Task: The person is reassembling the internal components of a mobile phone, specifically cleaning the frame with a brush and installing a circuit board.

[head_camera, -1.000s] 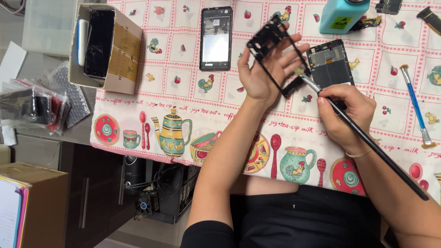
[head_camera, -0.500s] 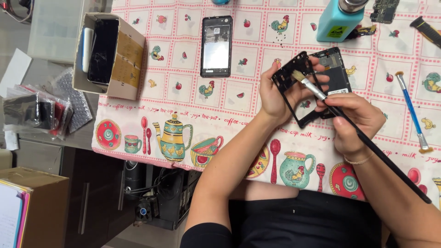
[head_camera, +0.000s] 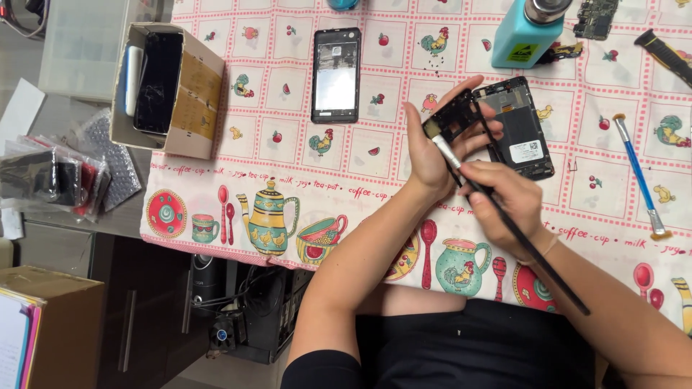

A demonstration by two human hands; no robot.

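My left hand [head_camera: 435,148] grips a black phone frame [head_camera: 459,117] and holds it tilted above the patterned tablecloth [head_camera: 288,187]. My right hand [head_camera: 504,205] holds a long black-handled brush [head_camera: 519,234], and its light bristle tip touches the frame's lower left edge. Just right of the frame, an opened black phone body [head_camera: 520,130] with a white sticker lies flat on the cloth.
A phone with a pale screen [head_camera: 336,75] lies to the left. A cardboard box [head_camera: 164,90] holding a cracked phone sits at the cloth's left edge. A teal bottle [head_camera: 530,32], a circuit board [head_camera: 597,18] and a blue brush [head_camera: 639,176] lie to the right.
Both hands have shifted down and left across the cloth with the frame and brush. The frame has turned in my left hand and the brush tip now sits at its lower edge.
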